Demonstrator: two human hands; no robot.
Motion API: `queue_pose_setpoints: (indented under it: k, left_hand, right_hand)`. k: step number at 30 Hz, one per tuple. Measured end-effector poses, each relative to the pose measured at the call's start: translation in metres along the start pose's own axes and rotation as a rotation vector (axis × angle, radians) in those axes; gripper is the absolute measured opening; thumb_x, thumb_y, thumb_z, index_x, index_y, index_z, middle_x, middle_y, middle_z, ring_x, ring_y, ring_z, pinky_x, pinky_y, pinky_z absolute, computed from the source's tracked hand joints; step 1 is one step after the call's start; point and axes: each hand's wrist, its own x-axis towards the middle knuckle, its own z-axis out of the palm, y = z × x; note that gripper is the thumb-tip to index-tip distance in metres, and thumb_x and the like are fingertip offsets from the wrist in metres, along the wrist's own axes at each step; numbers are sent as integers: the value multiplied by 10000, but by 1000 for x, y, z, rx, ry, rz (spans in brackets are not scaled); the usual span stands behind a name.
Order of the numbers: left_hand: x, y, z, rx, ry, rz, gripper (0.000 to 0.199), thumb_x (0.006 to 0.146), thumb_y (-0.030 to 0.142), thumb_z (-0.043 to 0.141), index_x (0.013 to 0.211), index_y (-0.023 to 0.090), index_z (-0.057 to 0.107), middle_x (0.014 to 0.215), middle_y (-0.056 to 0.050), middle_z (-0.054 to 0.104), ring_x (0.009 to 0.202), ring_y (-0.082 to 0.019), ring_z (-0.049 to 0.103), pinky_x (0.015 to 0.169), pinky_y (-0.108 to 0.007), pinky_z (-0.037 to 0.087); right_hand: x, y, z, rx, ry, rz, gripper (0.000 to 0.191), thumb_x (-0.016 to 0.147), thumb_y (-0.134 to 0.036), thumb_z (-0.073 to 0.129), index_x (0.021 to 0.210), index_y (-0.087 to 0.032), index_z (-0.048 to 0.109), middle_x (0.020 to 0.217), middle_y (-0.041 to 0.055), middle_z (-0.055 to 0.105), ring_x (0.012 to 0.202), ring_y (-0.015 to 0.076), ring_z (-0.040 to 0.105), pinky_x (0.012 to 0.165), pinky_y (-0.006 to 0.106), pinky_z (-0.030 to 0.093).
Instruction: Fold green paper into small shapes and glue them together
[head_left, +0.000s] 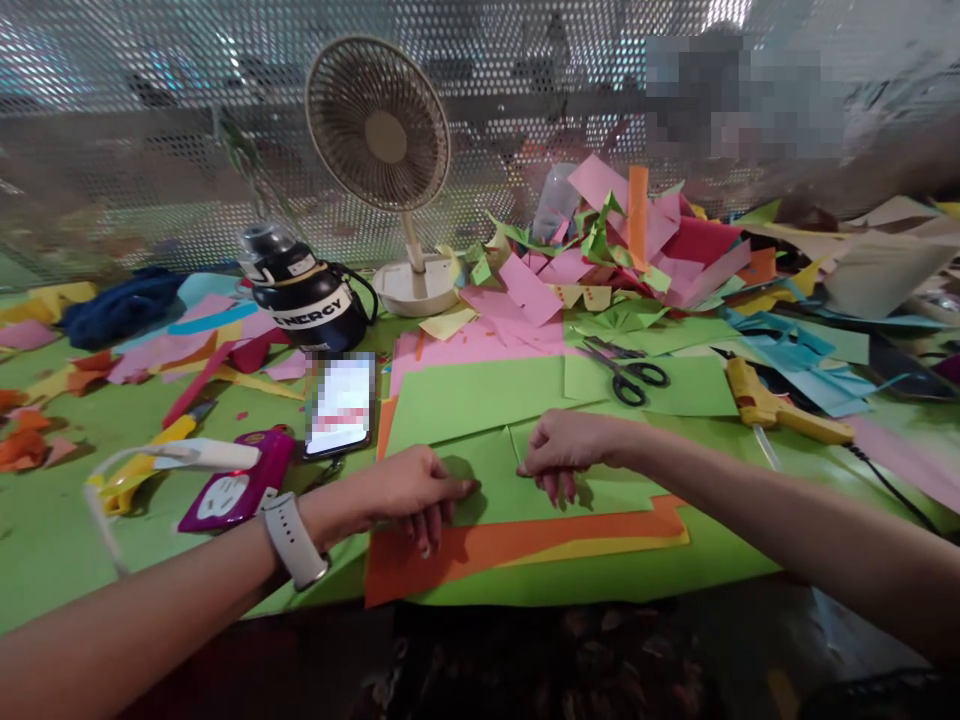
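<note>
Green paper sheets (465,400) lie on top of orange paper (405,562) and pink paper at the middle of the table. My left hand (424,495) is over the lower left part of the green paper, thumb pointing right and the other fingers curled down, with a pale watch on the wrist. To its right, my right hand (559,455) has thumb and index finger pinched at a small fold or edge of the green paper; what lies between the fingertips is too small to make out. Black-handled scissors (634,375) rest on the green paper beyond my right hand.
Behind are a fan (386,140), a dark bottle (307,300) and a heap of paper scraps (532,290). A phone (341,405) and purple packet (238,485) lie left. A yellow glue gun (780,405) with a cord is at right. The table's front edge is near.
</note>
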Motion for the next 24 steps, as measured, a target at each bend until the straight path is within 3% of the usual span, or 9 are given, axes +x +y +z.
queue_pose_setpoints:
  k: [4,9,12,14,16,18,24]
  left_hand:
    - [-5,-5,-3,33,20,-16,514,777,642,554,525,194,562,382,-6,586,384,-150,585,412,-244,408]
    - [-13,18,-2,115,71,21,507,751,646,568,540,187,530,424,-11,603,361,-145,557,401,-244,379]
    - [-12,31,-4,209,337,170,460,784,615,544,629,181,553,561,-30,665,447,-156,599,449,-251,409]
    - [-5,33,-7,414,561,363,417,806,580,540,755,174,618,702,-48,693,585,-177,636,539,-268,449]
    - [7,30,-10,652,705,515,429,796,574,566,919,173,655,879,-80,689,737,-213,642,642,-303,472]
    - [17,27,-11,784,715,545,439,806,560,573,1002,173,645,981,-95,665,802,-231,634,694,-327,477]
    - [20,28,1,871,653,517,282,891,437,522,905,173,621,910,-63,649,792,-224,622,687,-325,472]
  right_hand:
    - [-1,1,5,-8,36,-25,284,788,-239,600,527,-150,534,466,-14,627,394,91,582,432,194,421]
    - [-15,-1,15,-71,139,-98,298,814,-232,555,530,-178,484,453,-36,573,381,101,554,427,212,435]
    - [-31,-1,19,-357,392,-223,237,835,-291,562,625,-182,547,529,-18,612,467,128,585,478,230,419]
    - [-40,3,20,-675,600,-331,139,843,-280,573,762,-179,621,686,20,674,611,163,627,560,254,424]
    - [-43,9,20,-937,695,-438,129,870,-257,559,897,-169,649,859,62,688,759,196,639,652,285,437]
    - [-42,18,20,-1091,698,-537,163,903,-256,530,955,-154,646,940,87,669,834,212,631,720,312,448]
    - [-31,35,18,-1190,751,-694,189,929,-232,495,1004,-145,646,962,101,647,831,213,608,739,348,459]
